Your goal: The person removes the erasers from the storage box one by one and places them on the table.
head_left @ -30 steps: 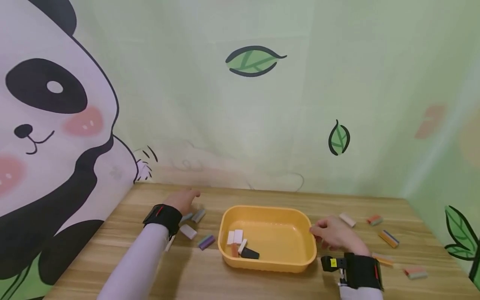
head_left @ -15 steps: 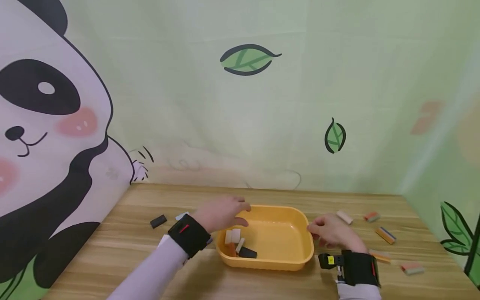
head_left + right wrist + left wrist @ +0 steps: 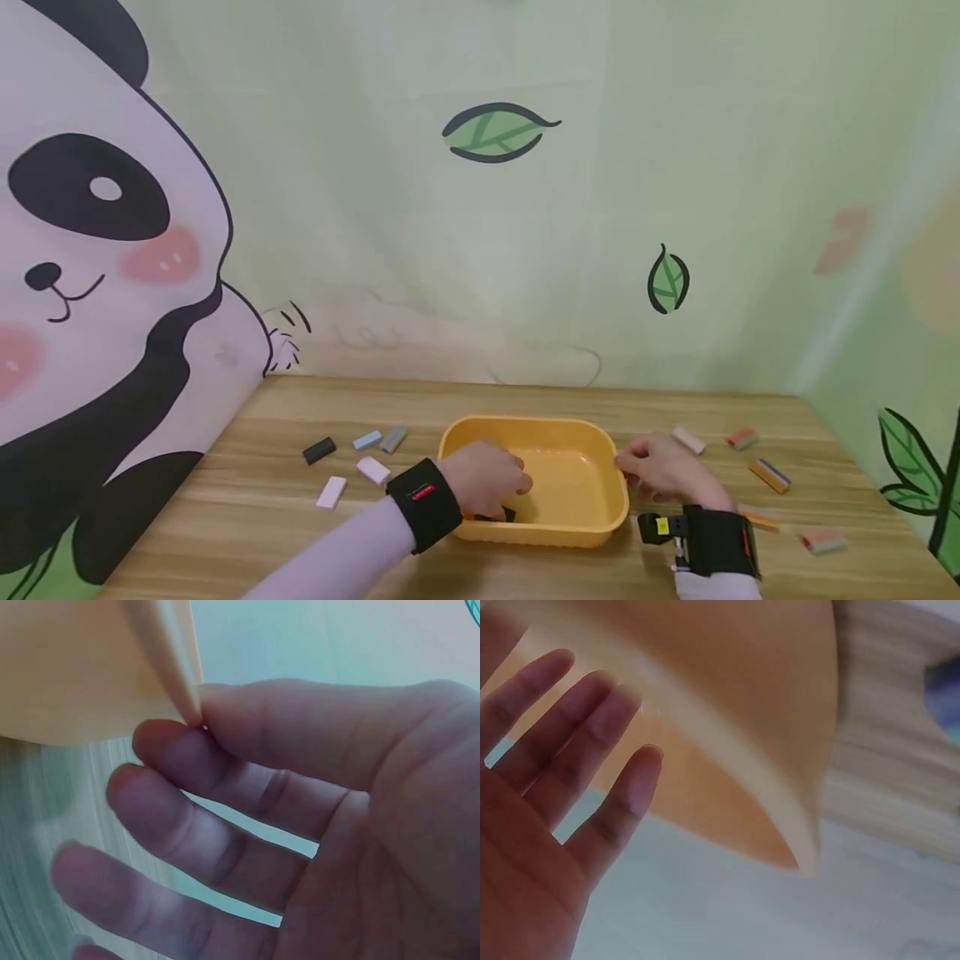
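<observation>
My left hand (image 3: 486,479) is over the left part of a yellow plastic tray (image 3: 536,535), inside its outline. In the left wrist view its fingers (image 3: 619,795) are extended and slightly spread, with nothing visible between them. Below the hand, part of a black block (image 3: 508,515) shows in the tray; the hand hides the rest of that corner. My right hand (image 3: 667,468) pinches the tray's right rim (image 3: 169,664) between thumb and index finger, the other fingers loosely bent. A purple and teal block (image 3: 943,697) lies on the table outside the tray.
Left of the tray lie small eraser-like blocks: black (image 3: 319,451), light blue (image 3: 367,440), grey (image 3: 393,439) and two white ones (image 3: 331,492). Several two-tone blocks, such as a blue-orange one (image 3: 770,476), lie on the right. A panda-printed cloth (image 3: 360,208) hangs behind the table.
My left hand has moved right from the blocks at the table's back left into the tray. Blocks that my left arm covered now show. My right hand stays on the rim.
</observation>
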Action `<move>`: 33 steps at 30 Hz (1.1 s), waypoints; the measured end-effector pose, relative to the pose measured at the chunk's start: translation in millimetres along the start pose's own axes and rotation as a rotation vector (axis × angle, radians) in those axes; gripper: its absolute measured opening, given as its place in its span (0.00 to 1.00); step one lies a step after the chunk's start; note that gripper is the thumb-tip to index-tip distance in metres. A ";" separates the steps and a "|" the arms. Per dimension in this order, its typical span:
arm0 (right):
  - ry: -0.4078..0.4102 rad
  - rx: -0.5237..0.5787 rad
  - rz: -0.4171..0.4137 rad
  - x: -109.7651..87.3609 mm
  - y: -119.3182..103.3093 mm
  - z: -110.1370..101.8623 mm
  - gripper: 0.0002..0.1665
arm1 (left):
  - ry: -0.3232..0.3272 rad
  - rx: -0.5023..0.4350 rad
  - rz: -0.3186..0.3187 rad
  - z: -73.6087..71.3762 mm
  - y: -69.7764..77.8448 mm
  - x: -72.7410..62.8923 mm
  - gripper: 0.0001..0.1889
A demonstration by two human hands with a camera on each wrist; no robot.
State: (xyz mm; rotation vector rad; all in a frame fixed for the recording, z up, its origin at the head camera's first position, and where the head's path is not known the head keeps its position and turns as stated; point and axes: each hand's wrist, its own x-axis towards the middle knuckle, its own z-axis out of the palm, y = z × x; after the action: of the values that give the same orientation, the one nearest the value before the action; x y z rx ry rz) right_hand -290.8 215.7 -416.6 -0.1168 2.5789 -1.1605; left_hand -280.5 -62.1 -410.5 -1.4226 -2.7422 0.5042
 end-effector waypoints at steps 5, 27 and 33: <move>-0.003 -0.013 -0.009 -0.3 2.2 1.4 0.11 | 0.004 0.089 0.020 6.5 11.0 2.2 0.14; 0.006 0.018 -0.013 3.6 3.2 1.2 0.12 | 0.122 0.076 0.046 17.8 11.1 7.8 0.09; 0.011 0.018 0.002 1.3 4.4 0.4 0.11 | 0.155 0.132 0.031 20.1 14.9 9.2 0.07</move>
State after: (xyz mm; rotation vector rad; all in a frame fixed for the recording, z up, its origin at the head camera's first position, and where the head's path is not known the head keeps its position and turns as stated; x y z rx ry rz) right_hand -291.7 218.1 -420.4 -0.1037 2.5773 -1.1862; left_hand -277.2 -52.4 -435.1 -1.4120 -2.5211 0.5399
